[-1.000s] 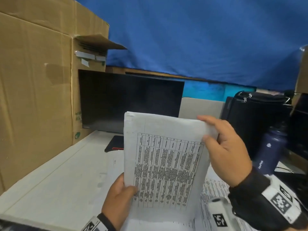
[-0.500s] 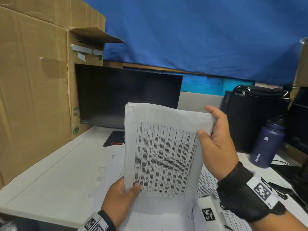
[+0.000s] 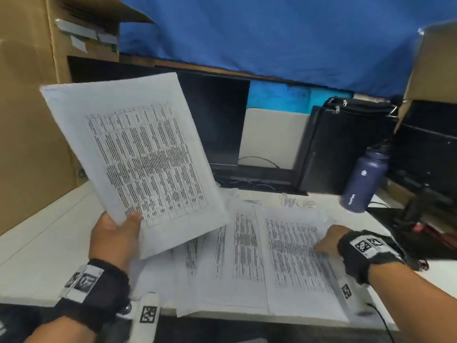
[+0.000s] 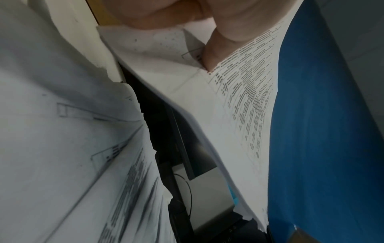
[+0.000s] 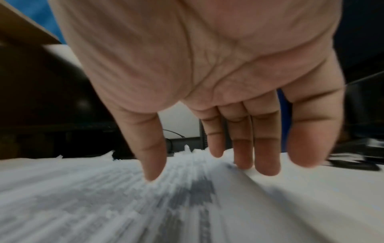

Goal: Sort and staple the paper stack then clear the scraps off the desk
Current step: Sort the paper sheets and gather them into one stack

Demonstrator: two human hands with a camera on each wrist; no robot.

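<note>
The left hand was up off the desk, holding a printed sheet by its lower corner, thumb pressed on the front and the rest of the fingers behind it, so that grip was closed tight on the paper. The sheet stood tilted, leaning left, with its table of text facing the camera. From the left wrist view you could see the thumb clamping the sheet right at the edge of the print. The right hand was down low to the right of that sheet, palm facing down, fingers straight and slightly spread, tips touching the loose pages spread flat on the desk. That grip was wide open, nothing held, just resting on paper. Those loose pages lay overlapping below and to the right of the raised sheet, reaching the near edge of the desk. A dark blue bottle stood further right of the pages, with a black monitor behind the sheet.
</note>
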